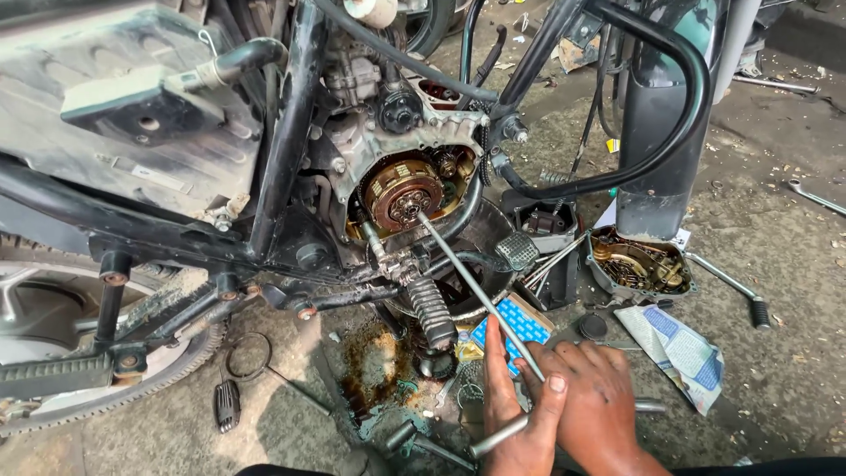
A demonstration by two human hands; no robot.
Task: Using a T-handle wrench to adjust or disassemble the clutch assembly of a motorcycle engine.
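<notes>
One motorcycle (264, 159) is stripped at its engine: the side cover has already been taken off, and one removed cover (636, 263) lies on the ground at four o'clock from the exposed clutch (405, 194). The clutch itself is still mounted. One long T-handle wrench (476, 291) is seated on the clutch centre, its shaft running toward five o'clock. The crossbar is gripped by two hands: the right hand (595, 401) is closed over it, and the left hand (515, 414) seems wrapped around it, thumb raised.

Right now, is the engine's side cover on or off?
Off. The round clutch shows bare in the engine, and the cover lies on the ground.
</notes>
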